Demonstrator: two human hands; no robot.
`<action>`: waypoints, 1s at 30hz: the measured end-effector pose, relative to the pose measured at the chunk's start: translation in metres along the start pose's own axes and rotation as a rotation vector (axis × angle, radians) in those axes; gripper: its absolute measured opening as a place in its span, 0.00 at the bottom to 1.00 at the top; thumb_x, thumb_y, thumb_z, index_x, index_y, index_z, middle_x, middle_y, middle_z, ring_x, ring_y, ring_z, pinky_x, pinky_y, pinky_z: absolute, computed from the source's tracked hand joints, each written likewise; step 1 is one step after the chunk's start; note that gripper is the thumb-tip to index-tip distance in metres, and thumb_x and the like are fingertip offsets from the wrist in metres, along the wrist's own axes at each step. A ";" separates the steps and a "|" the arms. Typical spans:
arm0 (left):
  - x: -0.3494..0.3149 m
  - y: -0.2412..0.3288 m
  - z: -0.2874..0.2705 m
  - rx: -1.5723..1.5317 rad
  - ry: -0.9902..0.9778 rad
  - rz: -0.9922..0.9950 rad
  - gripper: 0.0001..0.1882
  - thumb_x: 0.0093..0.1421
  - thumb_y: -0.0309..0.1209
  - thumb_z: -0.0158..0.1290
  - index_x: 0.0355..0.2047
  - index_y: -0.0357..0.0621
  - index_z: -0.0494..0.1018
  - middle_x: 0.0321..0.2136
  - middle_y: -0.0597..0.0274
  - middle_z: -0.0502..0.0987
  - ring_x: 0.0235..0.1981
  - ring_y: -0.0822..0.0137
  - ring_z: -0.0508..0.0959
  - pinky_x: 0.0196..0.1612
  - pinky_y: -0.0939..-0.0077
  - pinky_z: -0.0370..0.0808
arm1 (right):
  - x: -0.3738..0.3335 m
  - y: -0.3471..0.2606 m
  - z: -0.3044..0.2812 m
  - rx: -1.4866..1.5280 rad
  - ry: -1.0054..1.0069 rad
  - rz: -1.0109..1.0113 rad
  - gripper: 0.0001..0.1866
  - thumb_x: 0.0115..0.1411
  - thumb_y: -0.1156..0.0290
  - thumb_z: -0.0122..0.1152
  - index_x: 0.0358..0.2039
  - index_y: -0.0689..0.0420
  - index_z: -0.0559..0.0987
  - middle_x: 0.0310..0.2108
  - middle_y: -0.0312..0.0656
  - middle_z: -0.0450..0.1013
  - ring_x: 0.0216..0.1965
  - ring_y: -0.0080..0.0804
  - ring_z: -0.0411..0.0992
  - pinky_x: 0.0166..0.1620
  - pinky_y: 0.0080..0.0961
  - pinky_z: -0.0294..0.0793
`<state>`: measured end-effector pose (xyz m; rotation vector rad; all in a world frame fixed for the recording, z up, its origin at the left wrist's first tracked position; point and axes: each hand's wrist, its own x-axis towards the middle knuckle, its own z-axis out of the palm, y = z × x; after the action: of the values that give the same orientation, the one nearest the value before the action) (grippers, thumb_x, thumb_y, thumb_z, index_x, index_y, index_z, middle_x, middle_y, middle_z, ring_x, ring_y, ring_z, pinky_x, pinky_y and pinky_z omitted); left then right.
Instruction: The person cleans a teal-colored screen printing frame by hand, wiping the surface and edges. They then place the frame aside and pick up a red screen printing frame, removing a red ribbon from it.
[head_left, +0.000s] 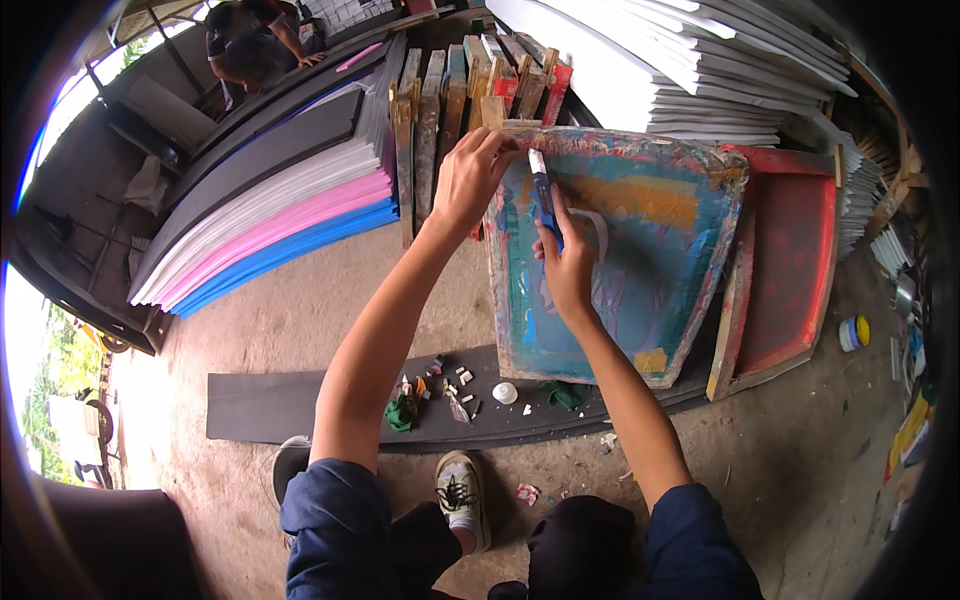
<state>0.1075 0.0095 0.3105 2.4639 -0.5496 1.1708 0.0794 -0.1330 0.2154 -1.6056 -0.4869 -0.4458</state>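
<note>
A paint-stained screen-printing frame (655,290) leans upright in front of me, its mesh blue-green with orange and yellow patches. My left hand (468,178) grips its upper left corner with bent fingers; the fingertips are partly hidden there. In my right hand (568,262) is a blue utility knife (543,195), pointing up. The pale tip of the knife lies close to the frame's top edge, near my left fingers. Whether the tip touches the frame I cannot tell. Beneath the frame, a dark foam strip (290,405) lies across the floor.
Green rags (400,412), a white round cap (505,393) and small scraps lie on the strip. A red screen frame (785,270) leans at right, near a yellow-and-white tub (853,333). Stacked foam sheets (300,220) stand left, white sheets (720,80) behind. Another person (255,45) bends over far left.
</note>
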 end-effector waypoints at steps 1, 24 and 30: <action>0.000 -0.001 0.000 -0.059 0.036 -0.056 0.07 0.52 0.29 0.52 0.29 0.39 0.70 0.26 0.56 0.72 0.28 0.57 0.75 0.29 0.68 0.71 | 0.001 0.000 0.003 -0.002 -0.016 0.004 0.29 0.55 0.81 0.49 0.58 0.49 0.60 0.25 0.41 0.69 0.20 0.24 0.65 0.25 0.21 0.68; -0.281 -0.007 -0.092 -0.199 -0.334 -0.855 0.07 0.52 0.29 0.54 0.28 0.38 0.73 0.26 0.55 0.76 0.27 0.63 0.78 0.30 0.74 0.74 | -0.130 0.009 0.034 0.233 -0.644 0.454 0.20 0.56 0.77 0.51 0.49 0.61 0.64 0.30 0.41 0.71 0.23 0.21 0.71 0.22 0.20 0.72; -0.369 -0.016 -0.081 -0.026 -0.398 -0.964 0.14 0.55 0.37 0.50 0.24 0.36 0.73 0.25 0.51 0.73 0.26 0.51 0.73 0.30 0.68 0.69 | -0.203 0.013 0.066 0.316 -0.699 0.924 0.17 0.57 0.78 0.46 0.48 0.61 0.60 0.32 0.41 0.64 0.27 0.26 0.70 0.30 0.23 0.73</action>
<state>-0.1517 0.1321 0.0645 2.4227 0.5089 0.2859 -0.0819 -0.0780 0.0868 -1.4604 -0.2528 0.8692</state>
